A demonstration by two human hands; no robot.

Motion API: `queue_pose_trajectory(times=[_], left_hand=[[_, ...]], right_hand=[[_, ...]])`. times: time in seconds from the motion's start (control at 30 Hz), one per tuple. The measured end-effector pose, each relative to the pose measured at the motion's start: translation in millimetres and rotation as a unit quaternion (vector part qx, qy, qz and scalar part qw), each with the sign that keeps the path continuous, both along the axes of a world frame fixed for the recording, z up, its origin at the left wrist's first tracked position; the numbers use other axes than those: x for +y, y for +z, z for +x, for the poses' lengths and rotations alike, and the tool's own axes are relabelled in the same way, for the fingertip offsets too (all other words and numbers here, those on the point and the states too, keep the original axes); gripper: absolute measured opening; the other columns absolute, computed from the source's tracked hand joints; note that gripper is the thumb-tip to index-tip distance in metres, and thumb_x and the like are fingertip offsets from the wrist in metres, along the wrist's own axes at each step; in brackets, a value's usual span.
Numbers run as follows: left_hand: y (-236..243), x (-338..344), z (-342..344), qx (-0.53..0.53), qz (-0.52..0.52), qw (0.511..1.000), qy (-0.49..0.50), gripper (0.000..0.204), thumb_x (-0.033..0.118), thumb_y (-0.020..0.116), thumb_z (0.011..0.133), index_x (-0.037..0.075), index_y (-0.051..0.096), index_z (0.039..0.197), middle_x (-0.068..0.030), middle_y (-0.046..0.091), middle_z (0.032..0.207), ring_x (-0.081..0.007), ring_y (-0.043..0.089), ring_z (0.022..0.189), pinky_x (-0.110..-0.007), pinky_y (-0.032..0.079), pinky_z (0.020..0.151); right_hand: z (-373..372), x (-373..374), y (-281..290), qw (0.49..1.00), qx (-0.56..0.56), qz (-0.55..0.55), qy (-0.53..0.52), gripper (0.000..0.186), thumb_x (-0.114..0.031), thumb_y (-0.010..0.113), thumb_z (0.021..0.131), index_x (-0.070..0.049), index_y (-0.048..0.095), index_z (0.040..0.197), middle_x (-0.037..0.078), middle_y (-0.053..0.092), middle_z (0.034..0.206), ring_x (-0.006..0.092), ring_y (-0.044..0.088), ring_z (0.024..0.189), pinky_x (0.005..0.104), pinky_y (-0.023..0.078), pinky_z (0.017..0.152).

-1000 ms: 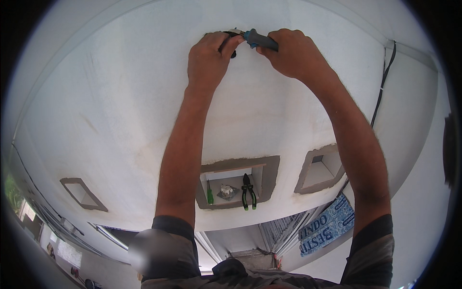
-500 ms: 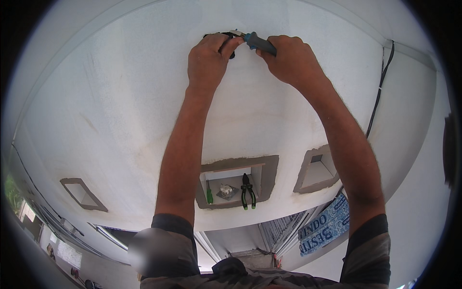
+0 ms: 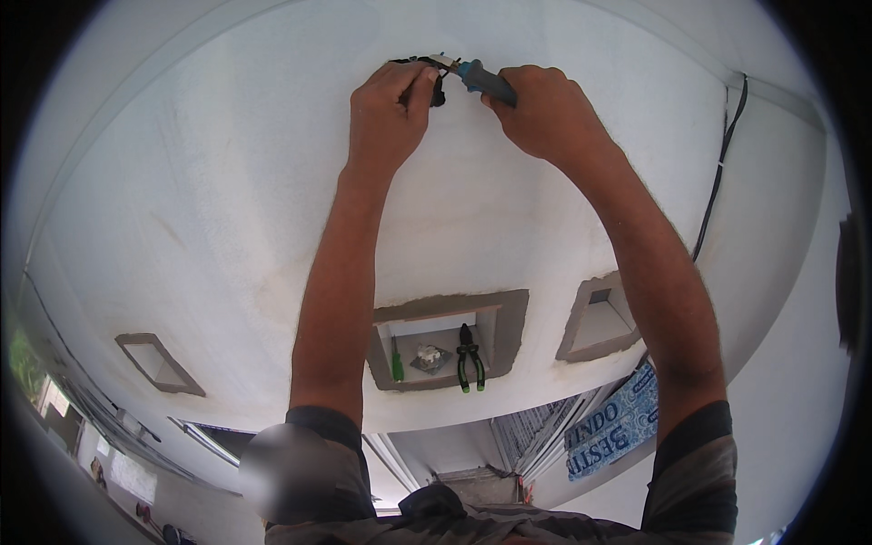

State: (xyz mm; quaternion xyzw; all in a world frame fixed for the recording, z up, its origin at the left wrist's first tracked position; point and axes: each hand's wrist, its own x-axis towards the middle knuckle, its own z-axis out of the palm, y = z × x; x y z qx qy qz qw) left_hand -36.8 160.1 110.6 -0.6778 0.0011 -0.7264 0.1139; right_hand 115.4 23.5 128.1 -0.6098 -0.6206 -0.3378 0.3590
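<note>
Far along the wall (image 3: pixel 509 209), my right hand (image 3: pixel 545 107) grips blue-grey pliers (image 3: pixel 486 82).
My left hand (image 3: pixel 386 107) pinches black wiring (image 3: pixel 439 93), just left of them.

Left and right hands (image 3: pixel 386 113) (image 3: pixel 545 113) hold black wiring (image 3: pixel 439 96) and blue-grey pliers (image 3: pixel 491 85) respectively
</note>
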Motion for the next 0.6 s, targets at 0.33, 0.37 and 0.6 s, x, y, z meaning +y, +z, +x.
queue_pose_trajectory(times=[0.33, 0.37, 0.6], left_hand=[[-2.3, 4.7, 7.9, -0.038, 0.040, 0.998, 0.041, 0.010, 0.008, 0.071, 0.095, 0.000, 0.076, 0.099, -0.0075, 0.074, 0.084, -0.0132, 0.067, 0.070, -0.028, 0.054, 0.066], [-2.0, 5.9, 7.6, -0.041, 0.040, 0.998, 0.040, 0.010, 0.008, 0.070, 0.095, 0.000, 0.075, 0.099, -0.0078, 0.074, 0.083, -0.0132, 0.067, 0.070, -0.028, 0.054, 0.066], [4.8, 0.2, -0.8, 0.013, -0.112, 0.992, -0.059, 0.014, 0.012, 0.064, 0.098, 0.001, 0.073, 0.095, -0.0083, 0.070, 0.074, -0.0148, 0.062, 0.061, -0.030, 0.049, 0.058]], right_hand=[[-7.5, -10.3, -0.5, 0.996, -0.067, 0.005, -0.063, 0.021, -0.023, 0.065, 0.095, -0.003, 0.072, 0.098, 0.016, 0.073, 0.085, 0.0358, 0.074, 0.079, 0.0448, 0.060, 0.071], [-9.0, -9.9, 0.3, 0.996, -0.057, -0.008, -0.063, 0.021, -0.023, 0.065, 0.095, -0.003, 0.072, 0.098, 0.016, 0.073, 0.085, 0.0355, 0.074, 0.079, 0.0448, 0.060, 0.070], [-0.8, 7.9, 0.8, 0.996, -0.071, 0.039, -0.038, 0.024, -0.028, 0.063, 0.098, -0.005, 0.069, 0.095, 0.015, 0.071, 0.080, 0.0353, 0.070, 0.075, 0.0457, 0.057, 0.068]])
